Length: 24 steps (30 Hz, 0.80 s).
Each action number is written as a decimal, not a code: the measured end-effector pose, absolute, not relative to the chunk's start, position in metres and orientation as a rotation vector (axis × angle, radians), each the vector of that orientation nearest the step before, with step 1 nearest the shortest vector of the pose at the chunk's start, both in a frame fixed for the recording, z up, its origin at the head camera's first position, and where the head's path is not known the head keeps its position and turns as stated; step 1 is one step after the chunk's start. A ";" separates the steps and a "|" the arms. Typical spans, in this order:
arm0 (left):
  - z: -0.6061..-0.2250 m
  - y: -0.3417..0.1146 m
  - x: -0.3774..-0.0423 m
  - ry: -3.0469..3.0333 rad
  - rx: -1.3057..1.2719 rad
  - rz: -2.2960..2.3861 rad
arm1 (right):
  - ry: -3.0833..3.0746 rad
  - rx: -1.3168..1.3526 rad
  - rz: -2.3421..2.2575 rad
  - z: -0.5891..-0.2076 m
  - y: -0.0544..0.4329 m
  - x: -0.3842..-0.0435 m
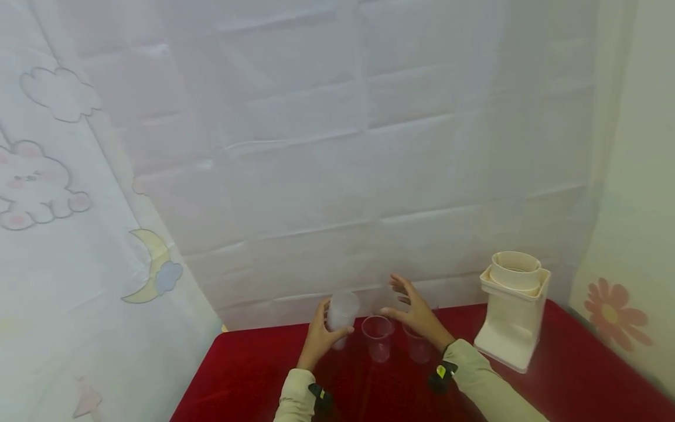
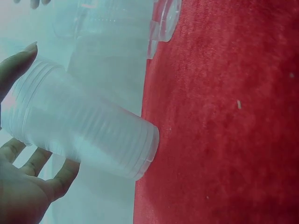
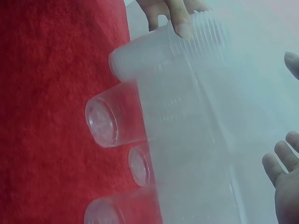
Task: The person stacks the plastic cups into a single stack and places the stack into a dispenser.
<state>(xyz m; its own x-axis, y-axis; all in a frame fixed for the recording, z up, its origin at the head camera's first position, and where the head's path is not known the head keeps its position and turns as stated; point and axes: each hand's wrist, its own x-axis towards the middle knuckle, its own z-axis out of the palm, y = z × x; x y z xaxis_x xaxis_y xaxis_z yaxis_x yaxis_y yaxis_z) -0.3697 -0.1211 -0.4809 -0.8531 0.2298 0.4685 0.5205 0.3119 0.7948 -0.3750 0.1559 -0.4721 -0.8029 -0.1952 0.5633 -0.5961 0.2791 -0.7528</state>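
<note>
My left hand [image 1: 318, 341] grips a stack of nested clear plastic cups [image 1: 341, 313], thumb on one side and fingers round the other near the rims. In the left wrist view, the stack [image 2: 88, 119] leans slightly, its base close over the red cloth. My right hand [image 1: 420, 316] holds nothing, thumb and fingers spread above the single cups. One clear cup [image 1: 378, 343] stands upright just right of the stack. Another cup [image 1: 419, 350] is partly hidden below the right hand. The right wrist view also shows a smaller-looking cup [image 3: 140, 164] farther back between them.
A red cloth [image 1: 253, 363] covers the table. At the right stands a cream plastic stand [image 1: 508, 328] with a round collar [image 1: 515, 269] on top. A pale wall sheet [image 1: 316, 234] hangs close behind the table's back edge. Both wrists wear dark straps.
</note>
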 end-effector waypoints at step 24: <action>-0.512 -0.124 -0.399 -2.300 -0.652 -1.545 | -2.242 0.624 1.514 -0.471 0.191 -0.361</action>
